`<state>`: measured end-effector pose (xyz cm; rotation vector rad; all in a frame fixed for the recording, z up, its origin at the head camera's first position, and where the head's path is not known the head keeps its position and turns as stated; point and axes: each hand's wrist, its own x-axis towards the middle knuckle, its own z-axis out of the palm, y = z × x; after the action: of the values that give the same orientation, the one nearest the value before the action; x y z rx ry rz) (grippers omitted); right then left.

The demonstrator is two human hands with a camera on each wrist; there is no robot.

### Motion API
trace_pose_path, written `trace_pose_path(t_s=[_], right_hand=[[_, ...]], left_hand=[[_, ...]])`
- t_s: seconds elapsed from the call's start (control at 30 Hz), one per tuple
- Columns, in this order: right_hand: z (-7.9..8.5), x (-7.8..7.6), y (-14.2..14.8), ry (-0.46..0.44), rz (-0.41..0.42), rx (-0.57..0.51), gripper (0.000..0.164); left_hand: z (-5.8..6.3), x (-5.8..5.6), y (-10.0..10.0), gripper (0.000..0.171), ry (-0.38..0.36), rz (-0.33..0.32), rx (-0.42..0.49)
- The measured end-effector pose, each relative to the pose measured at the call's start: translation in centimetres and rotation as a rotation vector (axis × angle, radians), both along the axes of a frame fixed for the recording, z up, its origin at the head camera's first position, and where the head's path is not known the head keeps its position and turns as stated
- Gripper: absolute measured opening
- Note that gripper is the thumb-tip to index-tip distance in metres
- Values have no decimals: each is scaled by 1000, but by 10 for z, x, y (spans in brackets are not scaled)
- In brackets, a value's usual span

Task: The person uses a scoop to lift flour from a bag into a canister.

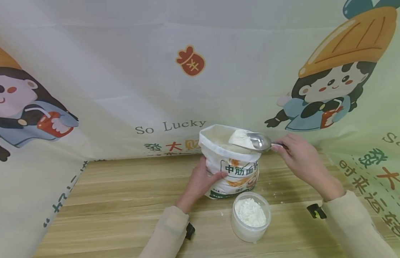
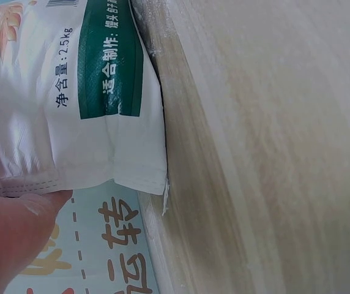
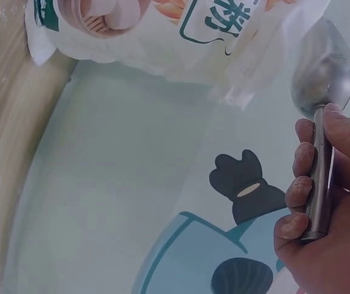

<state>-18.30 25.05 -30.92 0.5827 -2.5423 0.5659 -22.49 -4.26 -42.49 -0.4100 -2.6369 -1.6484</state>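
A white flour bag (image 1: 216, 157) with its top rolled open stands on the table. My left hand (image 1: 201, 179) grips its left side, thumb across the front and the other fingers mostly hidden behind. Over the bag's mouth is a metal scoop (image 1: 260, 142) heaped with white flour (image 1: 241, 137). My right hand (image 1: 298, 156) holds its handle; in the right wrist view the curled fingers (image 3: 298, 191) are dusted with flour. In front of the bag sits a round clear tub (image 1: 248, 233) with flour in it.
The wood-grain table (image 1: 128, 200) carries a few specks of flour near the tub. A printed cloth (image 1: 148, 64) with cartoon figures hangs close behind the bag and along both sides.
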Motion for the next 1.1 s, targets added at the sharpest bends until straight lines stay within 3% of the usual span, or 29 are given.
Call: trace_pose_path(t_s=[0.17, 0.57, 1.1], right_hand=[[-1, 6, 4, -23, -26, -5, 11], [-4, 20, 10, 44, -21, 1, 9], [-12, 37, 22, 63, -20, 2, 10]], left_hand=[[0, 1, 0, 83, -3, -1, -2], [1, 1, 0, 84, -20, 8, -4], [0, 0, 1, 86, -20, 10, -7]])
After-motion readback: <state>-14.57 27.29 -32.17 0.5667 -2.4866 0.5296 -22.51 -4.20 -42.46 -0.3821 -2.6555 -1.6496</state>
